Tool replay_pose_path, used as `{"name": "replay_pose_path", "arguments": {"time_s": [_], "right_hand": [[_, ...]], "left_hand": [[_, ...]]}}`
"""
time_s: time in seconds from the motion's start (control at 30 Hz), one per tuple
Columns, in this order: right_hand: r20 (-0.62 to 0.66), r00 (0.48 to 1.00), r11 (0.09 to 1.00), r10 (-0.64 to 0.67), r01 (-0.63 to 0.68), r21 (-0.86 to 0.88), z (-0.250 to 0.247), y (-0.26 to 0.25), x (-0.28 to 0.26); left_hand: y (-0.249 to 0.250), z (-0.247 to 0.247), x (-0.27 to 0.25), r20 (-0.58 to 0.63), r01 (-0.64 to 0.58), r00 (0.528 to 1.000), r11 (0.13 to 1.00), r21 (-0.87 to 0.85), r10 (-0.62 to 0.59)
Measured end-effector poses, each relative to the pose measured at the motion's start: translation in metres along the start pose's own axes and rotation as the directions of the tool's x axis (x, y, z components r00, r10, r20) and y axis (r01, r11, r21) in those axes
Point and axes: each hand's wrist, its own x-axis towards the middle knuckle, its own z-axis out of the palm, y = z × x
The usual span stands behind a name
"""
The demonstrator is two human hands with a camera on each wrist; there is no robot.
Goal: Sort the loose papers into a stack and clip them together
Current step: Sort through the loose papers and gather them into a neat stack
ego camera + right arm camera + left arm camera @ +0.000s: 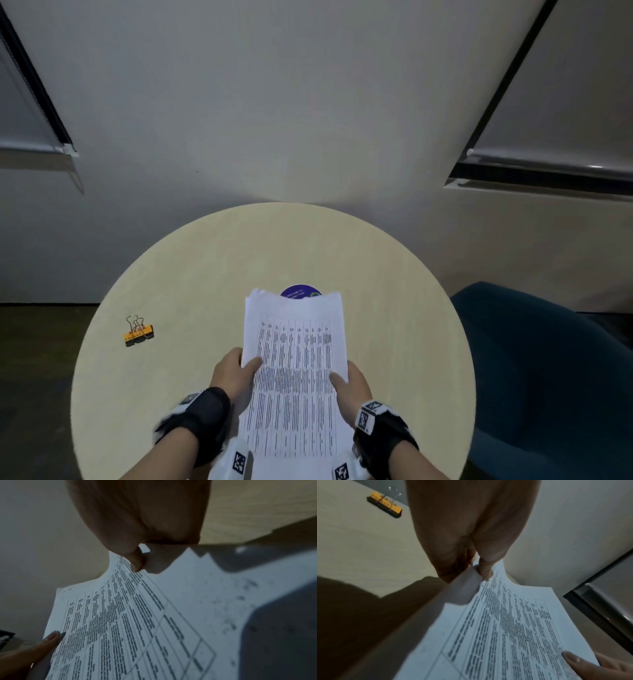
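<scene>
Two hands hold one stack of papers above the near half of a round pale table, head view. Left hand grips the stack's left edge, thumb on the printed top sheet, fingers underneath. Right hand grips the right edge the same way. Top sheet shows a table of dense columns; far end of the stack curls slightly and its edges look uneven. A purple round sticker peeks out just beyond the far edge of the stack. An orange binder clip lies on the table well to the left, apart from both hands, wire handles up. A dark blue chair sits right of the table. Black wrist straps on both forearms.

Left wrist view: left hand pinches the papers at their edge, thumb tip on top, several sheets fanned under it. Binder clip on the table, far left. Right thumb presses the opposite edge.

Right wrist view: right hand pinches the papers between thumb and curled fingers. Left thumb rests on the other edge. Blurred, so sheet count unclear.
</scene>
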Motion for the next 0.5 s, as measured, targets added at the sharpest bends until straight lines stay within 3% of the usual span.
{"name": "replay_pose_path", "arguments": {"time_s": [0.2, 0.37, 0.5], "right_hand": [[-0.038, 0.997, 0.993, 0.064, -0.068, -0.096, -0.002, 0.023, 0.007], [-0.218, 0.975, 0.992, -0.040, 0.012, -0.127, -0.007, 0.031, 0.011], [-0.148, 0.984, 0.977, -0.098, 0.067, -0.201, 0.000, 0.033, 0.008]], "left_hand": [[-0.025, 0.005, -0.003, 0.027, 0.072, 0.997, 0.993, 0.098, -0.075], [-0.032, 0.001, -0.010, -0.043, 0.097, 0.995, 0.990, 0.107, -0.093], [-0.027, 0.005, -0.018, -0.105, 0.072, 0.993, 0.989, 0.126, -0.059]]}}
